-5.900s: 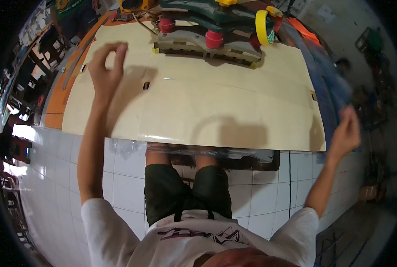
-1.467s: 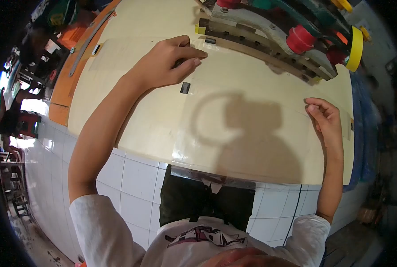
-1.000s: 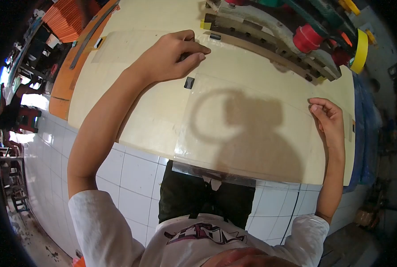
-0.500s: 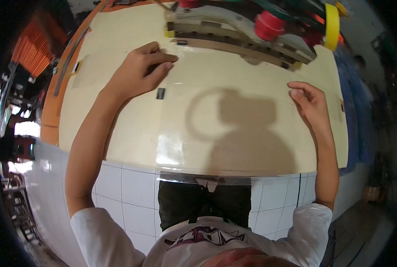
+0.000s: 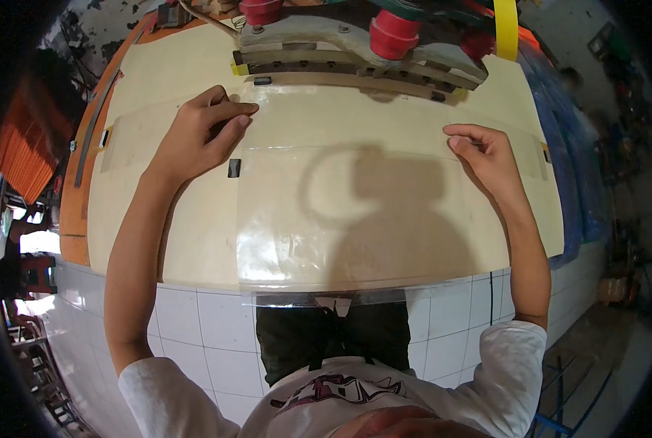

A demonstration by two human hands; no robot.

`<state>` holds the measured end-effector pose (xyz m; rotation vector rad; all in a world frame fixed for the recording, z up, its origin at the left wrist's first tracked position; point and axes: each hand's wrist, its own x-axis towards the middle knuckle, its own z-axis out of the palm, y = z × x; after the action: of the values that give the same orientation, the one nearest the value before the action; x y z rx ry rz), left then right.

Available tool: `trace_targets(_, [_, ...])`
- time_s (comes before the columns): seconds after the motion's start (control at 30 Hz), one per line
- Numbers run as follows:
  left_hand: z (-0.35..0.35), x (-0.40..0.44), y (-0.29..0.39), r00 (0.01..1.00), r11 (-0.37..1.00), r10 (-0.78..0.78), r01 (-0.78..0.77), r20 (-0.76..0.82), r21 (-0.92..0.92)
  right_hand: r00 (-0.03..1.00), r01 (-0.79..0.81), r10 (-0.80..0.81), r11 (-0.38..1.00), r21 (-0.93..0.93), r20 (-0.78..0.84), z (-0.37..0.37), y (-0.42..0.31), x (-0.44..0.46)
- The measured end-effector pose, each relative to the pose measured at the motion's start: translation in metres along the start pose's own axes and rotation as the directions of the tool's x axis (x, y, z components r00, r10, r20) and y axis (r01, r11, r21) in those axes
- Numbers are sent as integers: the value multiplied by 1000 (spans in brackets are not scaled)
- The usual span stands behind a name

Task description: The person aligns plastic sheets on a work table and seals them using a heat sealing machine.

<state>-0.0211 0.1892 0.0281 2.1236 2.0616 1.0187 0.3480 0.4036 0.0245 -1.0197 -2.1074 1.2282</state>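
Note:
A clear plastic sheet [image 5: 289, 255] lies glossy over the cream work surface [image 5: 158, 109], its near end hanging past the front edge. At the sheet's left side, my left hand [image 5: 207, 131] is closed, with thumb and index fingertips close together. Across from it, my right hand [image 5: 486, 151] is closed in a similar pinch at the right side. The plastic between the fingertips is hard to make out. Just beyond both hands is a machine's long metal bar [image 5: 340, 68], with small black blocks [image 5: 262, 80] under its front edge.
Red cylindrical parts [image 5: 394, 35] and a yellow ring [image 5: 506, 29] sit on the machine. A black marker [image 5: 234, 168] is beside my left forearm. Blue plastic [image 5: 570, 175] hangs along the right edge. An orange tabletop [image 5: 75, 219] shows at left.
The camera view has shifted, so the machine and both hands appear further left. Both hands keep much the same pose near the bar, and the sheet's glare has spread.

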Motion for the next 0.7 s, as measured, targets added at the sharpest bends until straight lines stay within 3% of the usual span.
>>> trace_targets(0.3, [-1,1,2,1000,1000,0,0,-2,6,1000,0,0,1000,-11,-1,-2,3,2])
trace_targets(0.47, [-4,1,4,996,999,-53,52,78,16,1000,18,-19,999,-43,-8,-1,2,2])
trace_targets(0.6, [-1,0,2,1000,1000,4,-4,-4,8,999,29,-30,996,-80,-14,-1,1,2])
trace_targets(0.7, [-5,0,5,997,999,-30,29,66,13,1000,15,-16,996,-82,-13,-2,-3,1])
